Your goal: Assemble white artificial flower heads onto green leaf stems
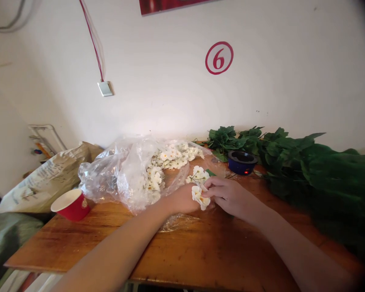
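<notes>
My left hand (187,198) is closed around a small bunch of white artificial flowers (200,196) with yellow centres, low over the table. From the right, my right hand (226,194) meets it, its thumb and fingers pinched at the edge of the same blossoms. Just beyond the hands lies another cluster of white flowers (198,174) with a green leaf beside it. Many more white blossoms (173,154) spill from a clear plastic bag (127,170). The stems inside my hands are hidden.
A dark blue round pot (242,162) with a lit red light stands behind my right hand. Green artificial leaves (316,162) are heaped along the right. At the left of the wooden table (182,259) stands a red paper cup (73,206), near a printed sack (45,178).
</notes>
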`<act>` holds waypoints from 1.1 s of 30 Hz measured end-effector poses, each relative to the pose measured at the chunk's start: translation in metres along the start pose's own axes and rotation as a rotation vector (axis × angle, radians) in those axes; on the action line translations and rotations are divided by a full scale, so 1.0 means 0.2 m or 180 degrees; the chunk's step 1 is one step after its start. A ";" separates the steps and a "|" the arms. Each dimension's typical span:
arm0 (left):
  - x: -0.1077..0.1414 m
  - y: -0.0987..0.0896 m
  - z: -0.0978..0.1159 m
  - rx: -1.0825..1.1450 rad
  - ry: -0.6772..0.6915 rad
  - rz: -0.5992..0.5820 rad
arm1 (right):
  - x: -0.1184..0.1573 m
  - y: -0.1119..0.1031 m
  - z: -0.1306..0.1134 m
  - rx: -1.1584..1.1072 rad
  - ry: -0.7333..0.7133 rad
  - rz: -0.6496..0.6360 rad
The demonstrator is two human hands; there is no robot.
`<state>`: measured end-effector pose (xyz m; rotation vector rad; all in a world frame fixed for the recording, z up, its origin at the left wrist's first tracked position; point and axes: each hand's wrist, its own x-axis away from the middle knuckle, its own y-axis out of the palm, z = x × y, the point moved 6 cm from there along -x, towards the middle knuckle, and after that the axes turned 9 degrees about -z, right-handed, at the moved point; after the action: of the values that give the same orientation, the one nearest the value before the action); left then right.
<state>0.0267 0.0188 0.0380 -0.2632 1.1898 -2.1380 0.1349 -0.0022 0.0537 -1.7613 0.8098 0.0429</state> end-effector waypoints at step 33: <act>0.06 -0.20 -0.13 -0.1530 -0.0828 0.0957 | 0.14 -0.22 0.28 -0.1956 0.0800 0.2726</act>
<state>-0.0131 0.0443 0.0546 -0.5194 1.4670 -1.4911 0.1996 0.0383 0.0582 -1.8532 1.8357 0.7129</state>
